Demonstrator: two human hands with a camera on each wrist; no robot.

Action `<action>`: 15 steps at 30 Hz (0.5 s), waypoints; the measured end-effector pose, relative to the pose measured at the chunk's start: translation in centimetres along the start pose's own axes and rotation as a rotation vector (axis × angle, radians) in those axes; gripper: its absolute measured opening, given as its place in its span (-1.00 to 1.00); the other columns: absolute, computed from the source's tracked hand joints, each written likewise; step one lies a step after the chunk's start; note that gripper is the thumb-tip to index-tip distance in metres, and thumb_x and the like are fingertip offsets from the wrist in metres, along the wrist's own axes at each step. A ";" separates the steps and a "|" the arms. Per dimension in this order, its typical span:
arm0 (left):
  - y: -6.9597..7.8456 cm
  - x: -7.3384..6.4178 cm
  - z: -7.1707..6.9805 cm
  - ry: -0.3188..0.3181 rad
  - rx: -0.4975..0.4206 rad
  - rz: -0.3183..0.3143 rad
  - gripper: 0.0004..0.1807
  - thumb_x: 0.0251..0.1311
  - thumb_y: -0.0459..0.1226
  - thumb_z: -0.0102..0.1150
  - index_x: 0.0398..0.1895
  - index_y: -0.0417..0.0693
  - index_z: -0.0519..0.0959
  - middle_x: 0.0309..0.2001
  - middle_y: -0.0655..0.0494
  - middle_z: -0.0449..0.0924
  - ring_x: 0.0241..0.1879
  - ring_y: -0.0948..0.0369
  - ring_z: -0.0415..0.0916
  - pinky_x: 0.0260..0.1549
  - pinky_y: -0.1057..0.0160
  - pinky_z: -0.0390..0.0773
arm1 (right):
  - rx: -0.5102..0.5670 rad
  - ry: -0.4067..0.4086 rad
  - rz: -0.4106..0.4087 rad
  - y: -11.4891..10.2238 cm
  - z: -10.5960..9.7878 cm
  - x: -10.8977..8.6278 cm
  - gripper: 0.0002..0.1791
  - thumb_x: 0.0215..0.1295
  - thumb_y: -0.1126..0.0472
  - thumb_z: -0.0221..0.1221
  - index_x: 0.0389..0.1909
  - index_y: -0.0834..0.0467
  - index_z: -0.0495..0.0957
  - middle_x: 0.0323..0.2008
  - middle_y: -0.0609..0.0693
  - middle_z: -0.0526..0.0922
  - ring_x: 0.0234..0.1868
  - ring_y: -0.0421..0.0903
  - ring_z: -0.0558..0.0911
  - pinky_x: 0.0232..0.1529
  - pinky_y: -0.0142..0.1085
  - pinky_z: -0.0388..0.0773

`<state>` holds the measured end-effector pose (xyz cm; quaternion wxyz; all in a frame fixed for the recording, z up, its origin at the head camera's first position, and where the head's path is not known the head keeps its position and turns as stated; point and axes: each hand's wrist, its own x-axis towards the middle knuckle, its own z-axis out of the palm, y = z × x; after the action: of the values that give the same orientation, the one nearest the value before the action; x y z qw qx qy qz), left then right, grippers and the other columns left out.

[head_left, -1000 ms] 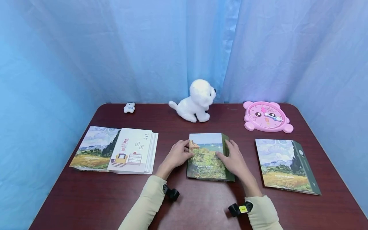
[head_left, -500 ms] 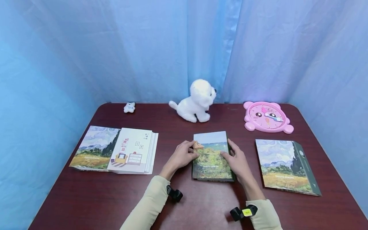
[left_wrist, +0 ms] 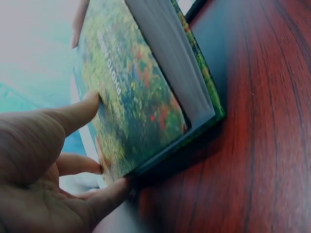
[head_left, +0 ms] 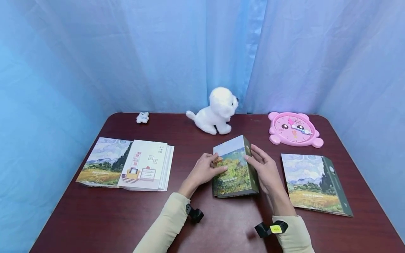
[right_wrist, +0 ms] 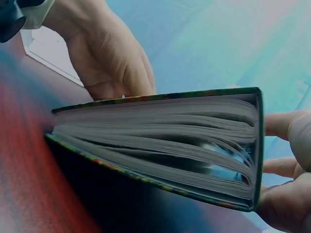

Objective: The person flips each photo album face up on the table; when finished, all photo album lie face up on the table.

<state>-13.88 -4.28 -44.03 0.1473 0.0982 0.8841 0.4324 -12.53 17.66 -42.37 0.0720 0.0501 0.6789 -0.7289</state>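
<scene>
Mid-table, a green landscape-painted photo album point(head_left: 232, 172) is shut and tilted, its spine side lifted off the table. My left hand point(head_left: 204, 170) grips its left edge, thumb lying on the front cover. At the dark green spine, my right hand point(head_left: 265, 170) holds the other side, thumb at the cover's edge. The left wrist view shows the left hand point(left_wrist: 39, 165) with fingertips at the cover's edge. Thick fanned pages point(right_wrist: 146, 136) are visible between the covers in the right wrist view, with the right hand point(right_wrist: 291, 165) at the spine.
An open album point(head_left: 126, 165) lies at left, and another shut album point(head_left: 313, 182) at right. Along the back are a small white bear figure point(head_left: 142, 117), a white plush dog point(head_left: 218, 110) and a pink toy clock point(head_left: 295, 128). Blue curtains point(head_left: 158, 63) hang behind the table.
The green album has slid a little to the right and its spine side has been raised, so it is tilted. Both hands have moved right with it, keeping their hold.
</scene>
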 end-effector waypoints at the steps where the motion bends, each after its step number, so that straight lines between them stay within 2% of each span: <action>1: 0.1 0.0 0.1 0.000 0.001 -0.001 -0.18 0.19 0.11 0.18 0.43 -0.04 0.21 0.25 -0.03 0.31 0.00 0.15 0.38 -0.09 0.15 0.45 | 0.007 0.000 0.005 -0.2 0.0 0.0 -0.26 0.33 0.18 0.18 0.46 0.18 0.10 0.46 0.17 0.10 0.48 0.01 0.10 0.44 -0.11 0.06; 8: 0.9 0.1 0.5 -0.006 -0.028 -0.021 -0.10 0.14 0.22 0.15 0.48 0.11 0.10 0.30 -0.06 0.19 0.21 0.10 0.30 0.12 0.04 0.40 | 0.017 0.001 0.042 -0.9 -0.4 0.0 -0.23 0.35 0.23 0.15 0.48 0.24 0.01 0.46 0.18 0.08 0.48 -0.01 0.10 0.46 -0.17 0.00; 11: 1.2 0.3 0.7 -0.023 -0.034 -0.017 -0.09 0.14 0.27 0.10 0.49 0.16 0.09 0.30 -0.04 0.22 0.23 0.10 0.32 0.13 0.02 0.41 | 0.010 -0.008 0.068 -1.3 -0.5 0.0 -0.22 0.35 0.21 0.15 0.49 0.22 0.00 0.46 0.19 0.09 0.46 0.00 0.14 0.37 -0.28 0.23; 15: 1.4 0.8 0.9 -0.054 -0.007 -0.007 -0.11 0.16 0.31 0.02 0.49 0.19 0.07 0.31 -0.01 0.27 0.25 0.10 0.31 0.14 0.00 0.40 | -0.005 -0.019 0.088 -1.8 -0.6 0.0 -0.19 0.33 0.15 0.18 0.50 0.14 0.01 0.44 0.20 0.12 0.40 0.03 0.23 0.02 -0.44 0.54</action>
<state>-14.21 -2.51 -43.57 0.1730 0.1064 0.8786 0.4322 -12.82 18.37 -40.59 0.1105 0.0726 0.6774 -0.7237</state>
